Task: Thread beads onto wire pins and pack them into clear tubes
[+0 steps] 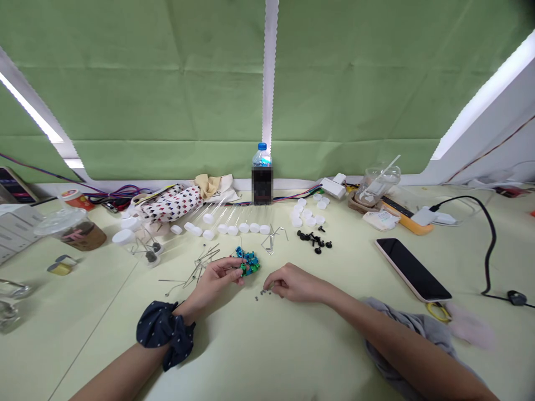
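My left hand (220,273) has its thumb and fingers closed on a small shiny green metal part (243,270). That part is at the edge of a pile of blue and green metal parts (251,258). Fingertips of my right hand (295,283) are pinched down on the table beside several tiny grey metal pieces (263,292); whatever they grip is hidden. Thin metal rods (200,266) lie left of the pile, and bent hex keys (272,240) lie behind it.
White caps (307,214) and black knobbed screws (316,240) lie behind my right hand. Clear tubes with white caps (233,230) are lined up farther back. A phone (413,269) rests at right, a lidded cup (79,231) at left, and a bottle (262,156) at the back.
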The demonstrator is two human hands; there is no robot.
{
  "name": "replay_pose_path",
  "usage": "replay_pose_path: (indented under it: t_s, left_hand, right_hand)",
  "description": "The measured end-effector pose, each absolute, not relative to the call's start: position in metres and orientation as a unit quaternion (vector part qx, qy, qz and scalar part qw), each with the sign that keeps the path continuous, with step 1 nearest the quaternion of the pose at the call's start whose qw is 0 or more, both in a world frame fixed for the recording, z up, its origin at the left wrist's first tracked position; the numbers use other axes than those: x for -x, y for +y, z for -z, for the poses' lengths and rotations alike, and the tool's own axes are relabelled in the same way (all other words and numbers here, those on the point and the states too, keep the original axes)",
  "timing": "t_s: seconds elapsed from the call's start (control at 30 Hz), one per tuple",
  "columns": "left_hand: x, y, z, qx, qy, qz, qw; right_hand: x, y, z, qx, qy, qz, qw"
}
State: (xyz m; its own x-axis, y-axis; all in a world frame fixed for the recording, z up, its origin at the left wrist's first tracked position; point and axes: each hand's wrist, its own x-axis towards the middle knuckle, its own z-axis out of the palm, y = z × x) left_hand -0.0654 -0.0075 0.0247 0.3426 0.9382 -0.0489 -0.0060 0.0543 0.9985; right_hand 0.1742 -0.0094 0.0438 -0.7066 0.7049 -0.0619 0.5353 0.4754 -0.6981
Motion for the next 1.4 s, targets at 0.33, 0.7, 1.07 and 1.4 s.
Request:
replay_pose_path:
  t_s: [0.33, 0.7, 1.07, 1.4]
  left_hand:
    - [0.0658, -0.0070, -0.0225, -0.560, 0.421, -0.396, 0.593]
    - [0.0650, -0.0077, -0.0246, -0.570, 0.424, -0.395, 0.582]
    - [0.0644, -0.0081, -0.0258, -0.567, 0.422, -0.393, 0.588]
    - [0.0673, -0.0065, -0.0217, -0.561, 0.416, -0.389, 0.601]
  right_hand:
    - [-0.1748, -0.0082, -0.0403, 0.365, -0.853, -0.355, 0.112]
    - [-0.1743, -0.0083, -0.0415, 0.371, -0.851, -0.357, 0.104]
    - [-0.1752, -0.0072, -0.0390, 0.364, -0.847, -0.372, 0.109]
    - [-0.1746, -0.0080, -0.0382, 0.362, -0.857, -0.344, 0.127]
